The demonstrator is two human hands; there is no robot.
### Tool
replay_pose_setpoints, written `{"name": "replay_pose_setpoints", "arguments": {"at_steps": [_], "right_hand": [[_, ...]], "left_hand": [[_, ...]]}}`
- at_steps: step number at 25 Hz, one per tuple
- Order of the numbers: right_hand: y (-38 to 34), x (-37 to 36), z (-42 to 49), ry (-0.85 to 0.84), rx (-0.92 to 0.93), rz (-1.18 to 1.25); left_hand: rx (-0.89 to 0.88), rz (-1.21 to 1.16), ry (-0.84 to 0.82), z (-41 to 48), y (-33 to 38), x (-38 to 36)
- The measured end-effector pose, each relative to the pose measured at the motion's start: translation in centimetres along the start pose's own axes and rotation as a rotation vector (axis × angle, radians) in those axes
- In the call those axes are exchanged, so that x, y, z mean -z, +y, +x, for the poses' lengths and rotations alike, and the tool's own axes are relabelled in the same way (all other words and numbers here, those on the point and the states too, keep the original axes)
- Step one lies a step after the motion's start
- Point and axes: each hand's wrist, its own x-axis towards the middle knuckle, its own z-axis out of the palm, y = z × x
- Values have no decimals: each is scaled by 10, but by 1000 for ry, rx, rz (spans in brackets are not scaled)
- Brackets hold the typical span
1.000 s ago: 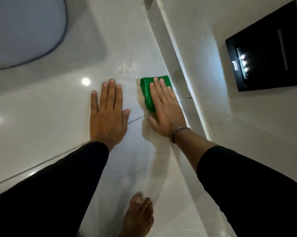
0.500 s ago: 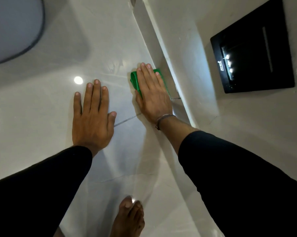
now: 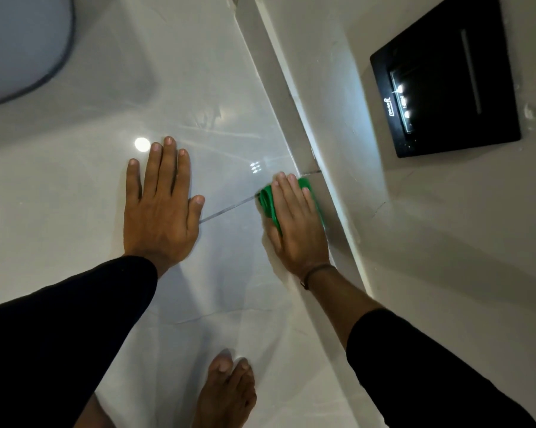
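The right hand (image 3: 297,225) pressed flat, fingers straight, on the green cloth (image 3: 267,204), which lay on the floor tile (image 3: 223,88) just beside the skirting board (image 3: 269,72). The left hand (image 3: 160,208) rested open on the tile, well apart. The cloth was crumpled and mostly covered by the palm.

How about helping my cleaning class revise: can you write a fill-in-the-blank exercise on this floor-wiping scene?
1. The right hand presses flat on a ____ cloth.
2. The left hand rests flat on the floor and holds ____.
3. The panel on the wall is ____ in colour.

Missing words: green; nothing; black.
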Motion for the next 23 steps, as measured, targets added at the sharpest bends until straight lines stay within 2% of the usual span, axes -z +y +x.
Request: {"name": "replay_pose_setpoints", "arguments": {"at_steps": [5, 10, 13, 17, 20, 23], "right_hand": [[17, -18, -95, -26, -61, -81], [34, -25, -202, -144, -110, -162], [30, -25, -220, -178, -186, -124], [19, -15, -157, -148, -113, -106], [6, -2, -54, -97, -39, -28], [-17, 7, 51, -18, -54, 78]], "left_hand": [[-7, 3, 14, 0, -1, -1], [-3, 1, 24, 0, 0, -2], [-10, 3, 26, 1, 0, 0], [-5, 13, 26, 0, 1, 0], [-6, 15, 22, 0, 1, 0], [-5, 28, 13, 0, 0, 0]]}}
